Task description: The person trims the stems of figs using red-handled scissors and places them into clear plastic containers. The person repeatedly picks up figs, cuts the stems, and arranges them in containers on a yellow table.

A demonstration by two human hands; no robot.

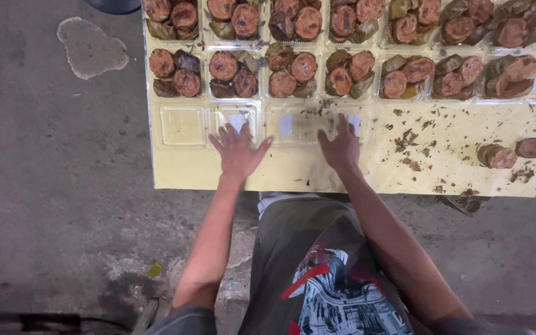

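Clear plastic clamshell boxes (293, 71) stand in two rows along the far side of a pale yellow table (293, 174), each packed with round brown cakes on dark leaves; the far row is cut off by the frame's top. Nearer lie empty clear boxes (183, 125) with small white rectangular labels. Left hand (237, 154), fingers spread, lies flat beside one; right hand (341, 147), fingers loosely apart, rests on another. Two loose cakes (507, 153) sit at right among leaf scraps. Grey concrete floor (51, 186) lies below.
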